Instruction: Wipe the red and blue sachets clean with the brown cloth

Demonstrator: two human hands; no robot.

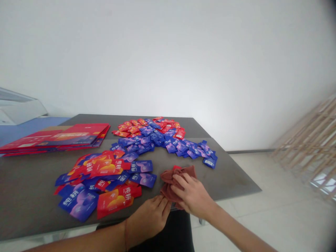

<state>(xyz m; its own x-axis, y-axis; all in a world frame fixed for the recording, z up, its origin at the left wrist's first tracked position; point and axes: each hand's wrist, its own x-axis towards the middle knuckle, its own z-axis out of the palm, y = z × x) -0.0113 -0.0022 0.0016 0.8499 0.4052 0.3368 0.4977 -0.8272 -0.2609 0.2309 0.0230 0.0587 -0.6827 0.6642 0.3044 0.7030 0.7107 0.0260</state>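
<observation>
Near the front edge of the dark table, my right hand (194, 195) is closed over a crumpled reddish-brown cloth (167, 175). A small red corner (176, 167) shows at the cloth's far side; the rest of that red thing is covered. My left hand (150, 217) meets the cloth's near left side, fingers pressed together, and what they pinch is hidden. To the left lies a heap of red packets (115, 201) and blue packets (78, 203), close to my left hand. Beyond the cloth spreads a second pile of blue packets (172, 145) and red packets (132, 126).
Flattened red cartons (76, 134) are stacked on the table's (223, 175) left side. A blue surface (56, 121) bearing a white device (22, 108) adjoins at far left. A white wall stands behind; a slatted wooden rack (309, 147) leans at right.
</observation>
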